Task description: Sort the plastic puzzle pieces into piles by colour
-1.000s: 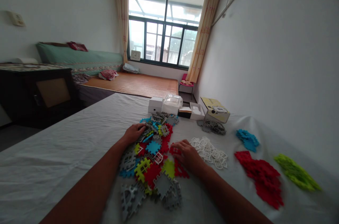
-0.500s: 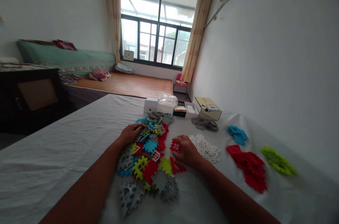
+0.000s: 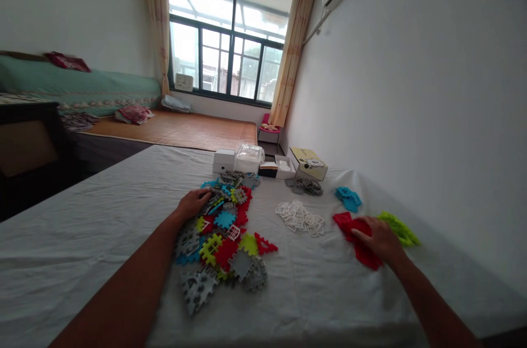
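My left hand (image 3: 194,204) rests at the left edge of a heap of mixed interlocking plastic building pieces (image 3: 225,220), its fingers lying loosely on grey ones. The heap has grey, red, blue and lime pieces with notched edges. Over on the right, my right hand (image 3: 381,237) is on a pile of red building pieces (image 3: 366,257). Its thumb and fingers close on a red piece at the top of that pile; the piece's outline is partly covered. A red triangular piece (image 3: 265,245) lies at the heap's right edge.
Sorted piles lie on the white sheet (image 3: 313,293): white frames (image 3: 300,218), blue pieces (image 3: 348,198), lime pieces (image 3: 398,228) and grey pieces (image 3: 304,186). Behind stand a white box (image 3: 224,161), a clear container (image 3: 249,157) and a yellow box (image 3: 308,163). A wall rises on the right.
My right hand has carried a red window piece from beside the mixed heap rightward to the red pile. My left hand stays at the heap. The view has turned slightly right.
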A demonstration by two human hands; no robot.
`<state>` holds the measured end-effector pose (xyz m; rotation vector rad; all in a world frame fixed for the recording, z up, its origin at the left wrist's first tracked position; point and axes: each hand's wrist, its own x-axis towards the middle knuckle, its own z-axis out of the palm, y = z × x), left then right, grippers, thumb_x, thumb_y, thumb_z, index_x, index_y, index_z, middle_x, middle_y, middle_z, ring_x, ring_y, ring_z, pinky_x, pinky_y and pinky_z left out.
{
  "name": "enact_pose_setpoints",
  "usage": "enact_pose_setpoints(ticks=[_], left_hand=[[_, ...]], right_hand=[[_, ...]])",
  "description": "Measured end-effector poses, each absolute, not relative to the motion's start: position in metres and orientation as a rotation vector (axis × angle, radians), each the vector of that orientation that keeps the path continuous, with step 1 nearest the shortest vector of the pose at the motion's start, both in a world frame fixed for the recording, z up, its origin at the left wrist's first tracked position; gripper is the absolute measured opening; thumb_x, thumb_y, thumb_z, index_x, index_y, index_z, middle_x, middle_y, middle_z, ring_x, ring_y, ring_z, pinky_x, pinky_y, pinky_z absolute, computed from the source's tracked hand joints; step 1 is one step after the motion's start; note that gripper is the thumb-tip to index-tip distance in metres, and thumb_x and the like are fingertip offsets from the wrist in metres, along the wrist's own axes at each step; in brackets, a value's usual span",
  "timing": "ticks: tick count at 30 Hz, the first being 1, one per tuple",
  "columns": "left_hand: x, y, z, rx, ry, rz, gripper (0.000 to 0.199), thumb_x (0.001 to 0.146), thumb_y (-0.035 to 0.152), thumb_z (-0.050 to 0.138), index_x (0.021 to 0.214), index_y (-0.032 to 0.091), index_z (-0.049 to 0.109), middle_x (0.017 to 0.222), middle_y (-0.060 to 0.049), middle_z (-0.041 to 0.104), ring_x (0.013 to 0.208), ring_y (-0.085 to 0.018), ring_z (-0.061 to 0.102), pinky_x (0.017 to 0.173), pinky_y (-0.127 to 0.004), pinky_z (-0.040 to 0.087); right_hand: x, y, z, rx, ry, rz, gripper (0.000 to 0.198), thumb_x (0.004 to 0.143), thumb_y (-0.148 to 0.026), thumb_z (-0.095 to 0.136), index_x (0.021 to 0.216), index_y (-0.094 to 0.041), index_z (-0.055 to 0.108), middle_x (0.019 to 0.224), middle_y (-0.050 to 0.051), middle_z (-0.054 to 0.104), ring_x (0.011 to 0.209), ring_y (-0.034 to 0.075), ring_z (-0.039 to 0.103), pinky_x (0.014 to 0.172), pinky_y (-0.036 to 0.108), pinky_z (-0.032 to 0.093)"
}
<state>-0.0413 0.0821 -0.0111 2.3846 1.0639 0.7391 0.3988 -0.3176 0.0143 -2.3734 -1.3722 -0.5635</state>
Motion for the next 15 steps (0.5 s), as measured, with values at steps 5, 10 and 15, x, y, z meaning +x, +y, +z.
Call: enact_pose_setpoints(ticks=[5, 10, 15], left_hand=[[-0.042, 0.072, -0.004, 2.332, 1.041, 0.771, 0.043, 0.078, 0.05, 0.04, 0.088, 0.022, 0.071, 0.084, -0.001, 0.072, 0.083, -0.023, 0.062, 0.072, -0.028, 0.045], [-0.042, 0.073, -0.008, 2.312, 1.013, 0.813, 0.044, 0.079, 0.05, 0.038, 0.088, 0.021, 0.071, 0.084, -0.001, 0.072, 0.081, -0.023, 0.062, 0.071, -0.028, 0.044], [-0.042, 0.076, -0.015, 2.276, 1.02, 0.872, 0.045, 0.08, 0.05, 0.038, 0.087, 0.019, 0.07, 0.085, -0.002, 0.072, 0.081, -0.022, 0.062, 0.072, -0.028, 0.044]], right_hand=[[0.327, -0.29, 0.017, -2.096, -1.601, -0.529, 0.037, 0.083, -0.044, 0.049, 0.109, -0.021, 0.06, 0.112, 0.012, 0.062, 0.106, 0.028, 0.055, 0.093, 0.045, 0.042], [0.178, -0.253, 0.039, -1.681, -2.137, -0.15, 0.038, 0.088, -0.036, 0.047, 0.124, -0.025, 0.05, 0.128, 0.007, 0.054, 0.118, 0.022, 0.047, 0.097, 0.04, 0.04], [0.099, -0.229, 0.043, -1.1, -2.759, -0.164, 0.046, 0.092, -0.045, 0.039, 0.136, -0.031, 0.036, 0.145, -0.003, 0.035, 0.134, 0.017, 0.025, 0.112, 0.039, 0.015]])
